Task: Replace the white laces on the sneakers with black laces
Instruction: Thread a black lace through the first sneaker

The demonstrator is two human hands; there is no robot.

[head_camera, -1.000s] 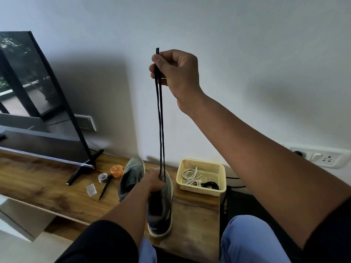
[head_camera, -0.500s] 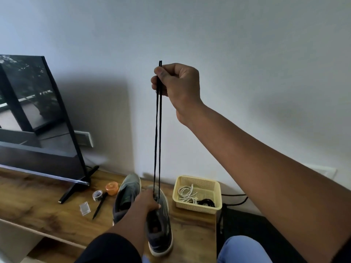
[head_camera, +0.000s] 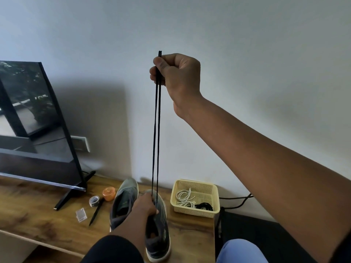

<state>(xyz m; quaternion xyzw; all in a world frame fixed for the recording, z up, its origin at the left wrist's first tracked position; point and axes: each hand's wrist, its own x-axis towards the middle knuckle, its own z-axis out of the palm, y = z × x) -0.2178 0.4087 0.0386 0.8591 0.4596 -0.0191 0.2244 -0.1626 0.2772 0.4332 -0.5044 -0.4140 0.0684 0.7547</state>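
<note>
Your right hand [head_camera: 178, 76], in the upper middle of the frame, pinches both tips of the black lace [head_camera: 156, 133] between thumb and curled fingers, and the two strands run taut down to the right sneaker [head_camera: 159, 224] at the bottom centre. Your left hand [head_camera: 145, 205] grips that sneaker near its toe end, fingers curled over it. The other sneaker [head_camera: 124, 201] lies just beside it; the white laces [head_camera: 183, 196] sit in the basket [head_camera: 195, 211]. If one tip slips in your pinch, the ends will probably come out uneven. Pull harder and the sneaker may lift or tip off the shelf [head_camera: 38, 215] edge.
</note>
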